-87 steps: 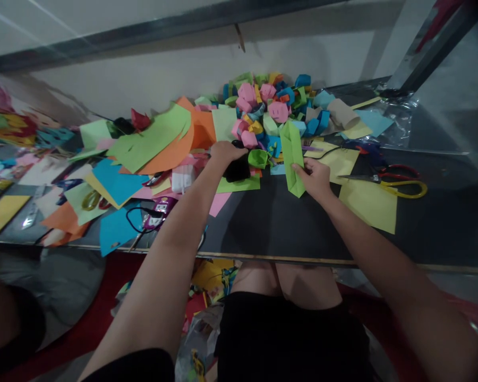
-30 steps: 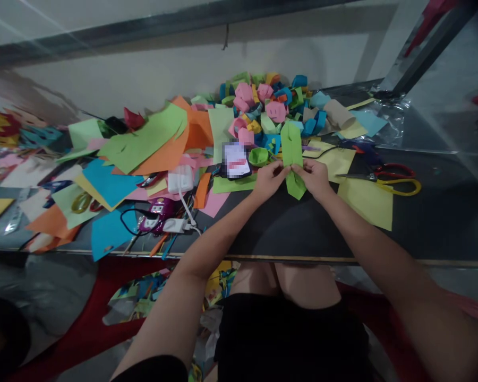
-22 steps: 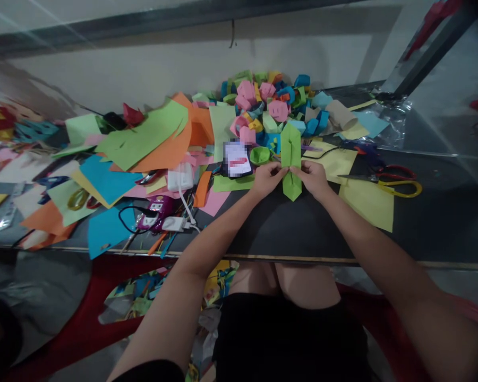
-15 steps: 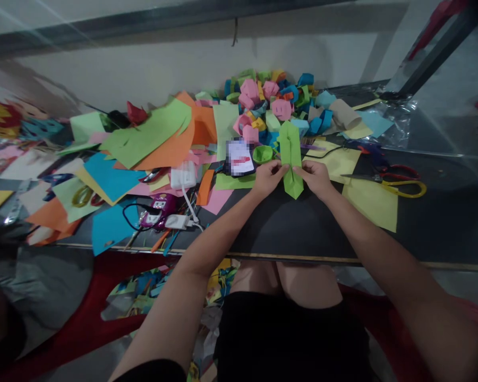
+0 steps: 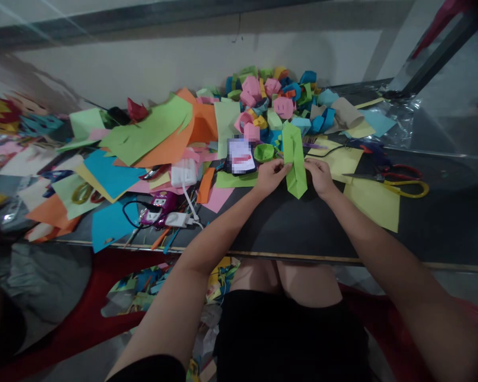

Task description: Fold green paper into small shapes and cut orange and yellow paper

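I had both hands over the dark tabletop [image 5: 279, 233], with a long folded strip of bright green paper [image 5: 296, 148] upright between them, its creased faces meeting along the middle and its lower end coming to a blunt point. My left hand [image 5: 271, 176] pinched its left edge about halfway down, thumb against the paper. My right hand [image 5: 319, 176] was at the opposite edge, fingers curled and tips drawn close to the paper; I cannot tell whether they actually gripped it. Just beyond my left hand sat a little green paper cup [image 5: 264, 153], and beside that, further to the left, a phone [image 5: 241, 157] with a lit screen, part of it blurred out. Straight beyond both hands rose a heap of folded paper pieces [image 5: 283, 107] in pink, blue, green and yellow, with a cardboard tube [image 5: 347, 114] at its right side. To the right of my right hand, scissors [image 5: 382, 177] with one red and one yellow handle lay partly over a pale yellow sheet [image 5: 374, 207]. Well to the left of my left hand were a small white box [image 5: 184, 173] trailing a white cable, an orange paper strip [image 5: 205, 185] and a blue sheet [image 5: 114, 224].
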### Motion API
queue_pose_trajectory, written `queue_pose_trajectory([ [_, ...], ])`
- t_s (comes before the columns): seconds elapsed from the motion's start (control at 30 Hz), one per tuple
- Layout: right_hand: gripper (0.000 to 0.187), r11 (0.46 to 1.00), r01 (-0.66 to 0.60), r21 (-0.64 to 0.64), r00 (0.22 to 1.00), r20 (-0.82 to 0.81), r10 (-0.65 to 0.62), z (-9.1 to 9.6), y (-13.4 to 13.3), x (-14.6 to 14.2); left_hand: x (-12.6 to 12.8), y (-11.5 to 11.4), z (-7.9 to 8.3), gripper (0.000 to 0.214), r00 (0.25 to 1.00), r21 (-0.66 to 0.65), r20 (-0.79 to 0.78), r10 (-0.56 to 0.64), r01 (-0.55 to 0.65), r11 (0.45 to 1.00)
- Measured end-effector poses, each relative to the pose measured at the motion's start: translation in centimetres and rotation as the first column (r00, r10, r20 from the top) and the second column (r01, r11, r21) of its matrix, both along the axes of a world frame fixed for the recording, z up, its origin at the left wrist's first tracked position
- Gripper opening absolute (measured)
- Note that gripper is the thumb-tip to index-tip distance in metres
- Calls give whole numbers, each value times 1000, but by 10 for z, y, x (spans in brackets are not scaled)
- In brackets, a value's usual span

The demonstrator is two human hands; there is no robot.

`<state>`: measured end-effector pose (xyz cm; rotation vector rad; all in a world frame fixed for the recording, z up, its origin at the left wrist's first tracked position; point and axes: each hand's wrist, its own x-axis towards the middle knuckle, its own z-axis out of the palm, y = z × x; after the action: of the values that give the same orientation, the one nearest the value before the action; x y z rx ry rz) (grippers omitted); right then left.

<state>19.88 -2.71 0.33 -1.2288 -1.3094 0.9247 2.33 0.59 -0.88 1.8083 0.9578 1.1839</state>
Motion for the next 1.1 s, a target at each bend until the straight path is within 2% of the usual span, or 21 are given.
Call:
queue_pose_trajectory([
  [0.17, 38, 997, 68, -28, 997, -38, -69, -4, 3, 2, 0, 0, -1, 37, 1000, -12, 5, 5, -5, 1000],
  [0.3, 30, 992, 115, -59, 993, -5, -116, -8, 8, 6, 1, 0, -3, 36, 1000, -31, 13, 14, -14, 999],
  [0.47, 19, 995, 80, -54, 996, -39, -82, -5, 6, 3, 2, 1, -4, 33, 999, -53, 38, 28, -26, 998],
  [0.6, 25, 1000, 9, -18, 998, -63, -10, 2, 0, -2, 2, 2, -5, 32, 999, -64, 44, 12, -9, 998],
  [0.77, 42, 998, -54, 35, 996, -62, 56, 9, -6, -5, 2, 1, -5, 31, 1000, -55, 30, 4, -3, 999],
  [0.93, 58, 995, -81, 60, 995, -50, 84, 10, -8, -6, 0, -6, 2, 37, 1000, 41, -15, -3, 3, 999],
  [1.1, 60, 992, -94, 80, 992, -80, 100, 7, -5, -4, -1, -14, 8, 55, 992, 63, 8, -123, 122, 990],
])
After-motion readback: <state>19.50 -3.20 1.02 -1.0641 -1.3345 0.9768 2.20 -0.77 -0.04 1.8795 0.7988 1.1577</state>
